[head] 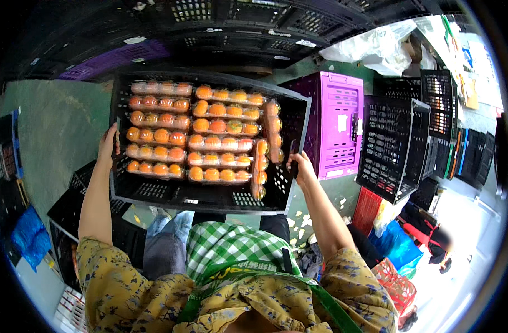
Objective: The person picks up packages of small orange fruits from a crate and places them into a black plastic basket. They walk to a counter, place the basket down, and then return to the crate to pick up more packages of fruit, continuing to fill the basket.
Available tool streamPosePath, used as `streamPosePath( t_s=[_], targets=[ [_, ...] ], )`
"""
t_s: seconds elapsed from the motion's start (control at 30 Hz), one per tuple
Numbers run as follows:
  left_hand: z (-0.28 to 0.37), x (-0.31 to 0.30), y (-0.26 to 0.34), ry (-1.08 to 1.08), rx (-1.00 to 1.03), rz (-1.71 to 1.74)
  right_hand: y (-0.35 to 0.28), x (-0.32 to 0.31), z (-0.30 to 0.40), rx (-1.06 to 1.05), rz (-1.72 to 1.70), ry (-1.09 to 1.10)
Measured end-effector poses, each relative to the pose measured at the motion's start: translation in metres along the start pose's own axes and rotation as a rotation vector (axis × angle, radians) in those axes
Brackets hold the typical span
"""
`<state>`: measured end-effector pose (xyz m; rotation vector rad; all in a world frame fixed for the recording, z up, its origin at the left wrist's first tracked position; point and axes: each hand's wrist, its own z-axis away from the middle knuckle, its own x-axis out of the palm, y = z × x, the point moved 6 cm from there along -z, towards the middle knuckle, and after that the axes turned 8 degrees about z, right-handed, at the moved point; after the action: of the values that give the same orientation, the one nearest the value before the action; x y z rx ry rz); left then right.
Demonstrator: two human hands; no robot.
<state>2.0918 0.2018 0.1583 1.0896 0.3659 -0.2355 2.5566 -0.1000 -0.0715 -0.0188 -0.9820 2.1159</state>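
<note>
A black plastic crate [212,205] is held in front of me at both ends. My left hand [108,141] grips its left end wall, and my right hand [300,166] has its fingers hooked in the handle opening of the right end wall. Inside lie many clear plastic packs of orange, tomato-like fruit [227,129], stacked in two columns of rows. A couple of packs [260,168] stand crosswise at the right of these columns. The crate's bare inner wall shows near my right hand.
A purple crate [341,125] stands right of the held crate, with black crates [383,145] beyond it. More black crates [237,16] line the far side. Further crates [83,187] lie low at the left. A blue bag [397,247] and another person [439,243] are at the right.
</note>
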Motion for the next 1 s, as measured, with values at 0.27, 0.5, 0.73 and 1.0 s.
streamPosePath(
  t_s=[0.27,0.5,0.73,1.0],
  targets=[
    [-0.033,0.008,-0.021,0.017,-0.062,-0.125,-0.006,0.006,-0.009,-0.006,0.162,0.096],
    [-0.037,-0.007,-0.044,0.104,0.010,-0.475,-0.005,-0.015,-0.007,-0.212,0.479,0.196],
    [0.129,0.105,-0.113,-0.393,0.677,-1.331,0.051,-0.003,0.028,-0.478,1.131,0.462],
    [0.130,0.154,-0.196,-0.328,0.596,-1.743,0.171,-0.024,0.070,-0.072,0.429,0.533]
  ],
)
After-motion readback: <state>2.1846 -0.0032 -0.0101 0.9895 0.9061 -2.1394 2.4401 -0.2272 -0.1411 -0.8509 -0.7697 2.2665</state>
